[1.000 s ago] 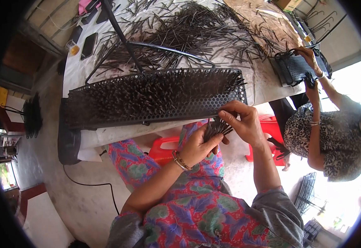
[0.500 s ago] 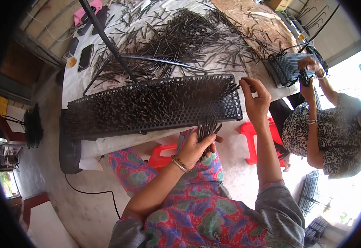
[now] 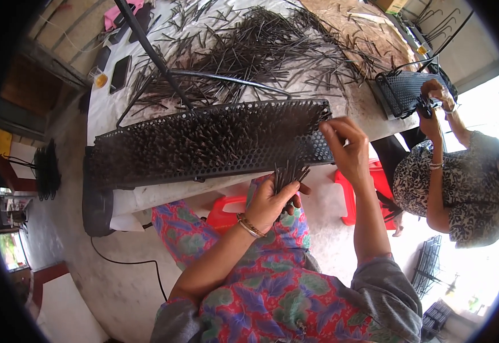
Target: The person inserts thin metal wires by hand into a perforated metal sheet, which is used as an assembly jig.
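Observation:
A long black perforated tray (image 3: pixel 322 150) lies along the table's near edge. Thin dark sticks (image 3: pixel 204 140) stand upright in most of its holes; bare holes show at its right end and along the near side. Below that near edge, my left hand (image 3: pixel 272 206) is closed round a bundle of dark sticks (image 3: pixel 288 177), their ends pointing up. My right hand (image 3: pixel 349 146) is pinched at the tray's right end, somewhat blurred. Whatever its fingertips hold, if anything, is too small to make out.
Loose dark sticks (image 3: pixel 249 46) cover much of the table behind the tray. A black metal bar (image 3: pixel 152 51) slants above it. A phone (image 3: pixel 120 74) and a cup (image 3: pixel 100 79) stand at left. At right, a co-worker (image 3: pixel 461 177) handles another perforated tray (image 3: pixel 404 91). Red stools (image 3: pixel 349 197) stand below.
My right hand has shifted slightly left and down along the tray's right end; the stick seen at its fingertips earlier is no longer distinct. My left hand keeps its bundle almost in place.

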Motion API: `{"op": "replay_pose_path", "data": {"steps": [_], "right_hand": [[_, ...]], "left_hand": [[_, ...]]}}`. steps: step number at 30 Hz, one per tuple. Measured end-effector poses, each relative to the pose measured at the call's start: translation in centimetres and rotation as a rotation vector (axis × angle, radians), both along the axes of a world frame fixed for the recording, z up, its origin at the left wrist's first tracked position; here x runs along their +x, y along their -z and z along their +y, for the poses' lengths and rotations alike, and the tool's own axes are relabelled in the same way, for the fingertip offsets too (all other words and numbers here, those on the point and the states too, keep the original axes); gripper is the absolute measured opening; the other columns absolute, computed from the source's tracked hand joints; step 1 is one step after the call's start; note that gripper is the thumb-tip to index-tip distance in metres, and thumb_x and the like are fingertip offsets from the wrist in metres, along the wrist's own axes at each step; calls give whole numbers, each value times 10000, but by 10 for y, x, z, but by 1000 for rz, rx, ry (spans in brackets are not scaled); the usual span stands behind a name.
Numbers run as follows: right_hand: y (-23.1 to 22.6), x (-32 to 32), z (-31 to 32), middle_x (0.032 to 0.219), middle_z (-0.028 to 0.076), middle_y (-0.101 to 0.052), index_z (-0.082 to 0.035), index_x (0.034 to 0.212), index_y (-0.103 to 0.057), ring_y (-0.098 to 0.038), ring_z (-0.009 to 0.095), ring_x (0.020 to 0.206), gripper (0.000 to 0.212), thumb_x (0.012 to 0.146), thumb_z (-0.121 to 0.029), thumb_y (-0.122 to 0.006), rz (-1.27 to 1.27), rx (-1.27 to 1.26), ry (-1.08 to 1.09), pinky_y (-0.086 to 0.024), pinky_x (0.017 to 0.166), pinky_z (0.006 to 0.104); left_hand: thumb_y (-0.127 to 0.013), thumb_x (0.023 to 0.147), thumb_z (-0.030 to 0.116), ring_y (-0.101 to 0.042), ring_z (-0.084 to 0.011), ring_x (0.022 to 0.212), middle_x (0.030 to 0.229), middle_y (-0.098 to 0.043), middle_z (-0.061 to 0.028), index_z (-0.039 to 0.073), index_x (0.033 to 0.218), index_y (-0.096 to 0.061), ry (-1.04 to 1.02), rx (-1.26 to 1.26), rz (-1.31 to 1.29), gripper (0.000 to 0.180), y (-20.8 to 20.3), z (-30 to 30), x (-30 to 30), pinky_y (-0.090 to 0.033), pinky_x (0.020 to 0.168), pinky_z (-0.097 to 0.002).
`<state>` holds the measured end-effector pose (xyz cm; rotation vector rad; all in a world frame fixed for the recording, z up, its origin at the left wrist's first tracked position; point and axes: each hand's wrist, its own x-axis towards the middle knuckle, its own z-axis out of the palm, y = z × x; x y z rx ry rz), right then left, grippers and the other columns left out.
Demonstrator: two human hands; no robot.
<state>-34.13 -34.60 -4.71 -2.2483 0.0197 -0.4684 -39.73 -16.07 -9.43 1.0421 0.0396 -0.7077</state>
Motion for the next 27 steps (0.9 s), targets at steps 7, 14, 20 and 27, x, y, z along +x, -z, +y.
{"op": "replay_pose_path", "data": {"steps": [7, 14, 20, 27], "right_hand": [[11, -26, 5, 812, 59, -642, 46, 903, -660, -579, 110, 742, 250, 832, -194, -671, 419, 386, -367, -459, 641, 252], [-1, -30, -6, 756, 38, -664, 24, 920, -668, -541, 59, 617, 198, 864, -160, -622, 342, 640, -68, -424, 532, 209], [10, 7, -31, 718, 0, -659, 18, 919, -670, -483, 10, 558, 152, 834, -107, -656, -185, 314, 180, -377, 498, 179], [34, 17, -33, 758, 54, -674, -2, 872, -669, -514, 50, 534, 90, 799, -55, -673, -248, 161, 213, -417, 509, 212]], "left_hand": [[-510, 926, 153, -520, -33, 582, 868, -656, -46, 23, 1029, -548, 60, 2, -150, 170, -6, -1, -2, -420, 464, -174], [-536, 919, 149, -487, -31, 533, 825, -654, -45, 9, 998, -576, 79, 18, -127, 166, 0, -2, -6, -394, 450, -172], [-569, 896, 142, -463, -47, 556, 760, -597, -33, 29, 969, -587, 84, -28, -30, 136, -1, -6, 0, -378, 476, -199], [-559, 889, 119, -493, -62, 616, 934, -631, -84, 42, 1003, -573, 9, -60, 52, 138, 5, -6, 2, -401, 529, -207]]}}
